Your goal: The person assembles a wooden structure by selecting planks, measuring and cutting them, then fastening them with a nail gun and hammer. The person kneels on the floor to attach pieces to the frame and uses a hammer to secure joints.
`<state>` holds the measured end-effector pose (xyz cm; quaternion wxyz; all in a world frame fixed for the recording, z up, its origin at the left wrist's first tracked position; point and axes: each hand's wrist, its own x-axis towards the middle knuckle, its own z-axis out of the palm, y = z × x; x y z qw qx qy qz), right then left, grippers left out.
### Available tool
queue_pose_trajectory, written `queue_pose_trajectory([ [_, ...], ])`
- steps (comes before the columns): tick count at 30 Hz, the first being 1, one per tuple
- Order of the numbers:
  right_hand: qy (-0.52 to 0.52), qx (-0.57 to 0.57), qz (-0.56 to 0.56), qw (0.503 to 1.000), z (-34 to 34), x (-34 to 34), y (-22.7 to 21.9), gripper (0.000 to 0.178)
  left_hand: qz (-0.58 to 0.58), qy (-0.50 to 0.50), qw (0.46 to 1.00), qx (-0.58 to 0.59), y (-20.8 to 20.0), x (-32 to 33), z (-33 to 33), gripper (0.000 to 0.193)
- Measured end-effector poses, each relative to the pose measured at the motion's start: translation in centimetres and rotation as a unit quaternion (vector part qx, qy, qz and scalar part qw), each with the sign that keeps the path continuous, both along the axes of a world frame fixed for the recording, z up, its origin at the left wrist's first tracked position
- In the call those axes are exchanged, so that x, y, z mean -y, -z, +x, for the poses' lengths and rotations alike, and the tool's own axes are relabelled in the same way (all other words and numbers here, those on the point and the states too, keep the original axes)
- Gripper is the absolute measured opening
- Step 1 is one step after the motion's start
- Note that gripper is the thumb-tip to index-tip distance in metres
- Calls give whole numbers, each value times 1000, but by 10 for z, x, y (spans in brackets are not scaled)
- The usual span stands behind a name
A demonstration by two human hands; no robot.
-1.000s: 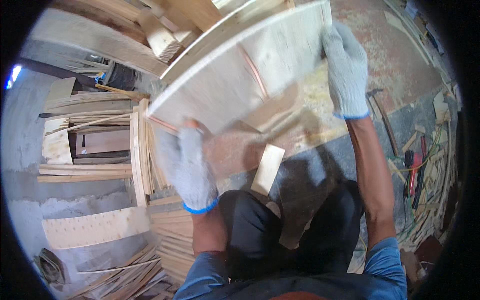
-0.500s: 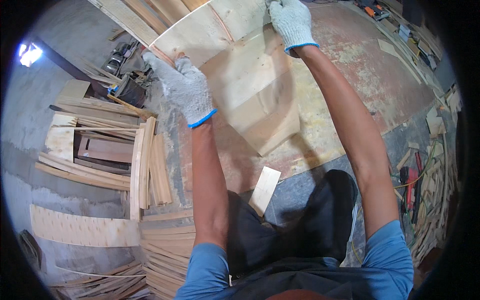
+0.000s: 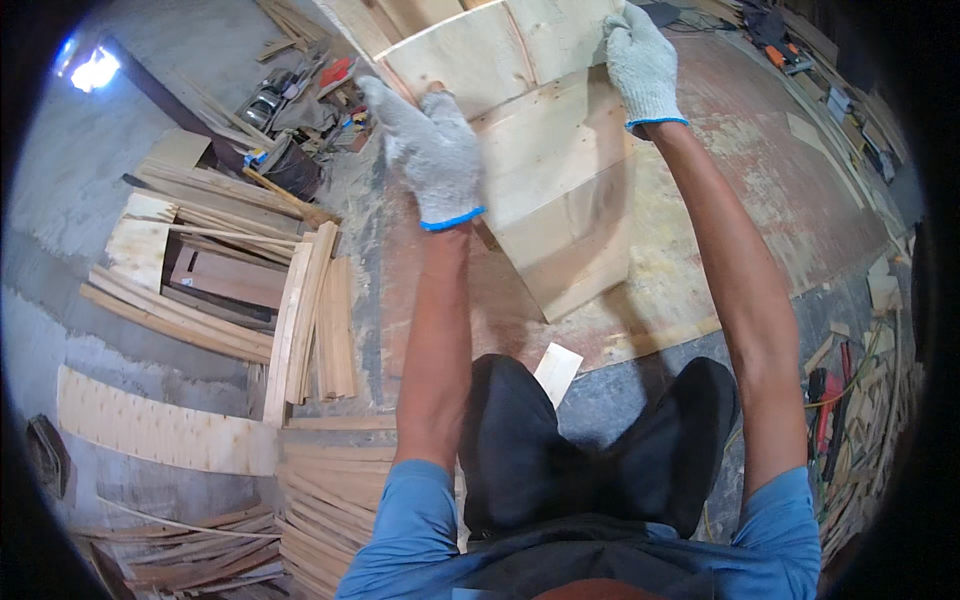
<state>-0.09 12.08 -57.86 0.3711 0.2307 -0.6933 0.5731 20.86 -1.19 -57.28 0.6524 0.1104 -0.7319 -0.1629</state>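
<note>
Spanning left fingers (image 3: pixel 392 115) to right fingers (image 3: pixel 626 48), the pale wooden panel (image 3: pixel 465 65) is clamped at both ends.

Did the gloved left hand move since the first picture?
Yes, forward: the left hand was level with the upright-looking stack of pale wooden strips on the left, and now it is past their far end.

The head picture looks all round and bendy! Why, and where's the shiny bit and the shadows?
Head view: the fisheye lens bends straight edges and leaves the corners black; a bright light glares at upper left; soft shadows fall on the wooden piece below the held board.
</note>
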Motion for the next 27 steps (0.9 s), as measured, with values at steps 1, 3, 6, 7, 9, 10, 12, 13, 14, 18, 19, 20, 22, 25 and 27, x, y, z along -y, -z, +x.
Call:
queue_pose_trajectory([
  [1,0,-3,15,1000,1,-2,2,32,-6,8,1000,-4,-2,0,0,69],
  [3,-11,-21,-47,999,21,1,1,23,-54,-5,998,-36,4,11,-5,69],
  [6,-21,-30,-42,998,24,-7,-3,23,-83,-3,995,-53,8,13,-13,68],
  [7,-24,-30,-23,999,23,-11,-5,25,-85,-1,995,-54,10,12,-14,68],
  [9,10,-34,106,994,18,-23,-10,28,-57,32,997,-46,8,19,-7,70],
  [10,27,-36,170,984,16,-31,-11,30,-43,47,997,-42,7,22,-4,70],
  [12,-9,-33,148,988,22,-56,-9,34,-30,70,996,-40,13,13,4,66],
  [13,-71,11,126,989,27,-67,-9,36,-26,81,996,-39,14,7,13,64],
  [14,-132,52,107,984,30,-79,-7,37,-71,44,996,-36,15,-3,22,59],
  [18,-484,289,-91,821,51,-116,22,38,-83,-21,994,69,32,-37,82,44],
  [19,-505,300,-89,804,56,-123,23,44,-42,-15,993,113,38,-41,92,42],
  [20,-508,332,-109,787,58,-132,28,47,-44,-1,992,117,43,-44,98,41],
  [22,-511,395,-150,749,63,-147,36,53,-50,26,990,127,51,-47,106,42],
  [25,-434,401,-69,804,81,-144,44,57,-30,71,985,153,58,-56,113,41],
  [27,-426,365,-47,827,74,-142,47,50,6,137,968,209,57,-59,122,41],
])
